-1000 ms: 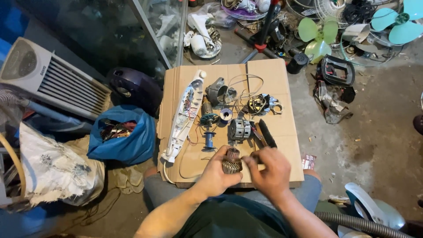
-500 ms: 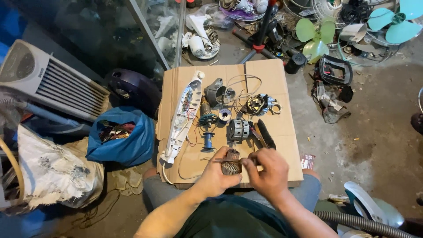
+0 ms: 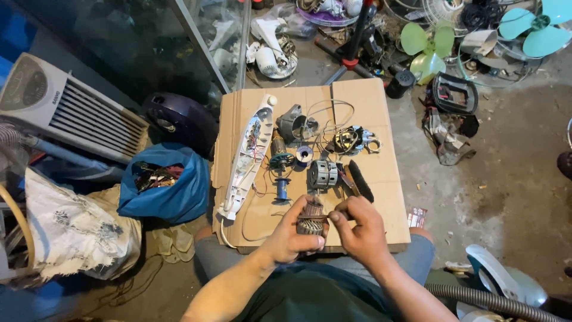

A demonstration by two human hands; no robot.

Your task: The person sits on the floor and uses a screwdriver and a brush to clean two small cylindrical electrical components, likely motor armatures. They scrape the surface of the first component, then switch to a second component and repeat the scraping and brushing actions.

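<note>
Hands over the near edge of a cardboard sheet [image 3: 381, 173] laid across the person's lap. Left hand [image 3: 292, 235]: grip wrapped round a small motor rotor [image 3: 312, 222], a ribbed drum with copper windings, held upright just above the near edge. Right hand [image 3: 360, 229]: fingertips pressed together at the rotor's right side, pinching something too small to tell. Compared with a second ago, both hands have drawn closer together and the rotor sits higher in the left grip; the right hand has moved from beside it to touching it, so the handling now centres on the rotor itself. Toward the far edge: long white casing [image 3: 247, 158] along the left edge, blue spool [image 3: 282, 188], round motor stator [image 3: 323, 174], black brush [image 3: 360, 180], grey housing [image 3: 295, 124]. Beside the left edge, on the floor: blue bag [image 3: 170, 197].
</note>
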